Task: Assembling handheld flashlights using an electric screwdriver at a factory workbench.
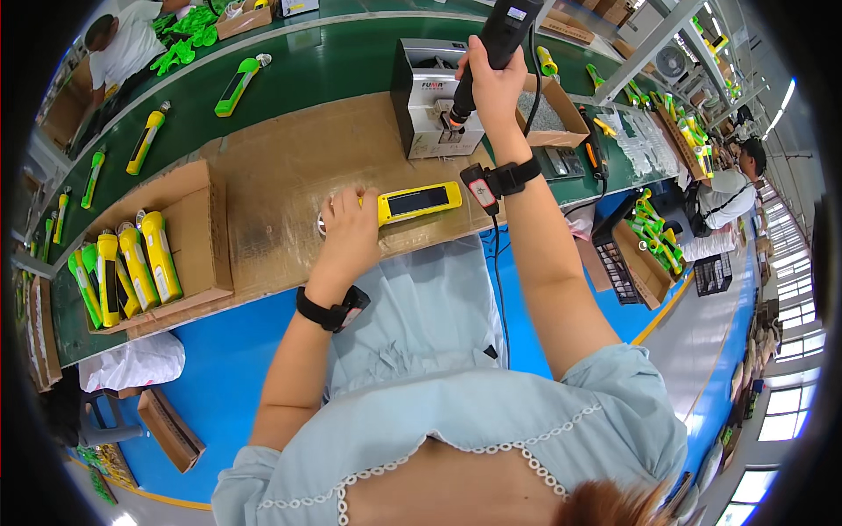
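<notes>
My left hand [351,226] is closed over the head end of a yellow flashlight [447,196], which lies flat on a cardboard sheet [298,158] with its long dark panel facing up. My right hand [493,83] grips a black electric screwdriver [509,33], held tilted with its tip low. That tip meets the front of a grey screw feeder box [408,110]; whether a screw is on the bit is too small to tell. Black straps with small devices are round both wrists. The flashlight's head is mostly hidden under my left fingers.
A cardboard box [219,232] with several yellow and green flashlights stands at the left. More flashlights lie on the green conveyor [324,70] behind. Right of the feeder are a tray of small parts [548,114] and an orange-black tool [596,158]. A cable [502,280] hangs near my lap.
</notes>
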A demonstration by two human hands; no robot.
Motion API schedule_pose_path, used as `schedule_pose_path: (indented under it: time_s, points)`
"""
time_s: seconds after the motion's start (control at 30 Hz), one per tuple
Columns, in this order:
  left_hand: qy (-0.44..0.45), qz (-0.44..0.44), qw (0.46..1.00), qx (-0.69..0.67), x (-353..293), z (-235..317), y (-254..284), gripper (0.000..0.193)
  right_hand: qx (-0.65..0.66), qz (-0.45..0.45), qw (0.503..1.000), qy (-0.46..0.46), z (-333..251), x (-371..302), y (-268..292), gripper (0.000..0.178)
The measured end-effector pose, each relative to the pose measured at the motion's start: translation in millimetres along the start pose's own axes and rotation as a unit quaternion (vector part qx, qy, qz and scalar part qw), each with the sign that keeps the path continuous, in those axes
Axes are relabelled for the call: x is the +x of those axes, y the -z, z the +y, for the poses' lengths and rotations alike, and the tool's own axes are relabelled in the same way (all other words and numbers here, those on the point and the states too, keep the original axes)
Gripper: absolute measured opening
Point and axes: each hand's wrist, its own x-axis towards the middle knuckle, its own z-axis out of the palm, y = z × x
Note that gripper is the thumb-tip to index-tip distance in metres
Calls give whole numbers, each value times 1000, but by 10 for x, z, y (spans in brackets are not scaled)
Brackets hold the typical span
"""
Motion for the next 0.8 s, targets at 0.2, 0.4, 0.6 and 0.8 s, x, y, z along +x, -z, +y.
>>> schedule_pose_path:
  time_s: [0.2, 0.4, 0.6, 0.8]
  points:
    - [19, 34, 999, 3, -60, 45, -64, 61, 60, -27, 997, -43, -416, -457, -89, 37]
    - [14, 37, 999, -2, -50, 28, -95, 61, 88, -63, 994, -20, -665, -866, -379, 40]
    - [8, 37, 999, 10, -50, 17, -102, 58, 146, -48, 987, -41, -553, -1046, -533, 33]
    - [4, 42, 999, 7, -53, 12, -117, 59, 128, -37, 991, -33, -478, -1054, -589, 34]
